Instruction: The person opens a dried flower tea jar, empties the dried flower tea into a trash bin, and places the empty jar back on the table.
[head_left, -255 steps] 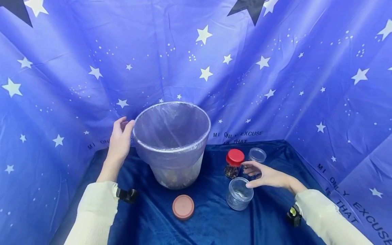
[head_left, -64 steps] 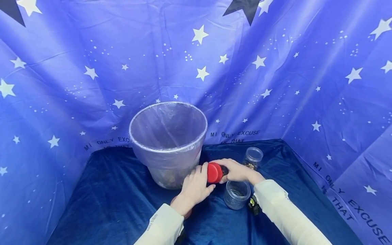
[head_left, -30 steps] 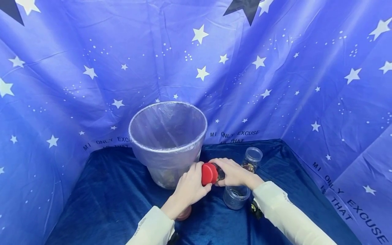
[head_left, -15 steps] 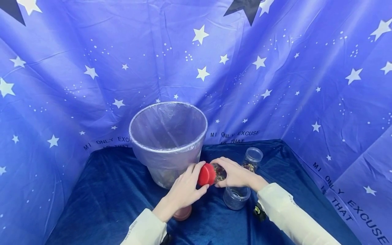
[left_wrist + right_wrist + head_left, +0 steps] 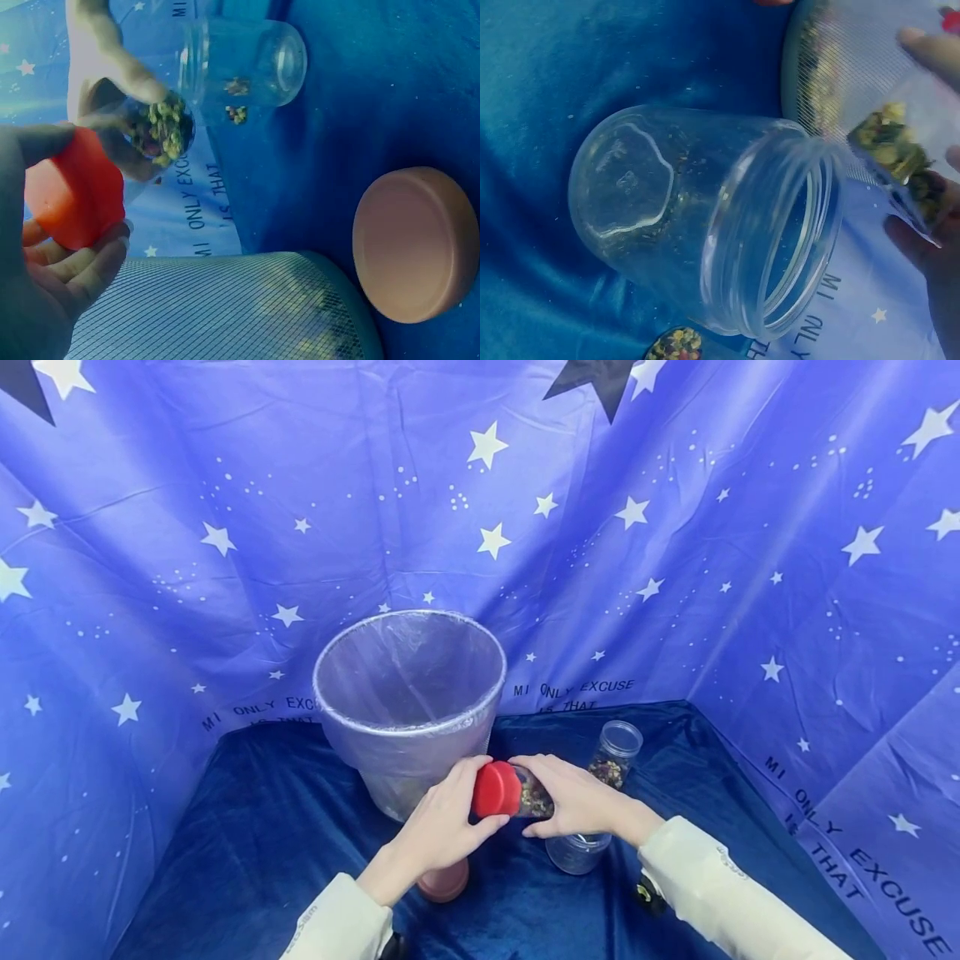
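A clear jar of dried bits (image 5: 536, 797) with a red lid (image 5: 497, 789) lies tilted on its side between both hands, lid to the left. My left hand (image 5: 435, 823) grips the lid, its thumb below and fingers above; the left wrist view shows the red lid (image 5: 75, 187) in that hand. My right hand (image 5: 581, 797) holds the jar's body around its base end. In the right wrist view the dried contents (image 5: 900, 154) show beside the fingers. The lid's seat on the jar is partly hidden by the fingers.
A mesh bin (image 5: 412, 760) with a clear liner stands left of the hands. Behind the right hand is an uncapped jar (image 5: 619, 740) with dried bits. Below that hand stands a wide clear jar (image 5: 576, 857). A pinkish lid (image 5: 444, 883) lies near the left wrist.
Compared with the earlier frames, the red-lidded jar, first standing on the cloth, is now held in both hands. Over the last second it has moved slightly left, and more of its contents show.
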Motion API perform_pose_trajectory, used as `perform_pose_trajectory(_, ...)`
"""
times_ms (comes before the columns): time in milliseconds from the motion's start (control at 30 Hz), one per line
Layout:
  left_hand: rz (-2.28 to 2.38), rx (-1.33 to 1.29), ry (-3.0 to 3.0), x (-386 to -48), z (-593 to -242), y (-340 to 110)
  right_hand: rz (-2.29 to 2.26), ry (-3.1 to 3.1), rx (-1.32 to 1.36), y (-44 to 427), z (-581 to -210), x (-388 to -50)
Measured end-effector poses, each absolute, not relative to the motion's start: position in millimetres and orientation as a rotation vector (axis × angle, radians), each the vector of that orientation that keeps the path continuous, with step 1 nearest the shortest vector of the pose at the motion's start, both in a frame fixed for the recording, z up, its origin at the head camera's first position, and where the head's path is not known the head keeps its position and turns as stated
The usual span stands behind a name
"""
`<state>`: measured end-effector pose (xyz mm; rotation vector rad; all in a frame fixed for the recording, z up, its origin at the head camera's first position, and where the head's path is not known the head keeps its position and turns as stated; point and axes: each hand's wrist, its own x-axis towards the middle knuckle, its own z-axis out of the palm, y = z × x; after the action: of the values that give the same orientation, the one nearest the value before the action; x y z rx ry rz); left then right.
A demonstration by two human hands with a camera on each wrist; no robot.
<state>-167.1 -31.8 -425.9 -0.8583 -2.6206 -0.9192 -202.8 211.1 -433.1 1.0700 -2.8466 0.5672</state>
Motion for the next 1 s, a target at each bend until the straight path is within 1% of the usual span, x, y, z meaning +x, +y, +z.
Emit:
perform_pose_trajectory(100, -0.964, -0.854, -2.625, -166, -422, -34, 0.57, -2.784, 1.098, 211, -432, -201)
perform_pose_trajectory(233, -0.896, -0.894, -2.611, -163, -420, -38, 0.584, -2.746, 1.122, 212, -430, -197)
perform_pose_trajectory(500, -0.561, -1.222, -2.361, -165, -425, -49, 0.645, -2.83, 1.184, 208, -427, -184)
perform_pose_trajectory(633, -0.38, -1.319, -2.201, -169, -429, -56, 0.664, -2.855, 1.216, 202, -426, -178)
perform_pose_trajectory(833, -0.145, -1.28, -2.022, -175, -432, -59, 0.696, -2.877, 1.223, 195, -427, -170)
perform_pose_trajectory(1000, -0.118, -1.243, -1.953, -176, -433, -58, 0.736, -2.791, 1.255, 190, -433, -167)
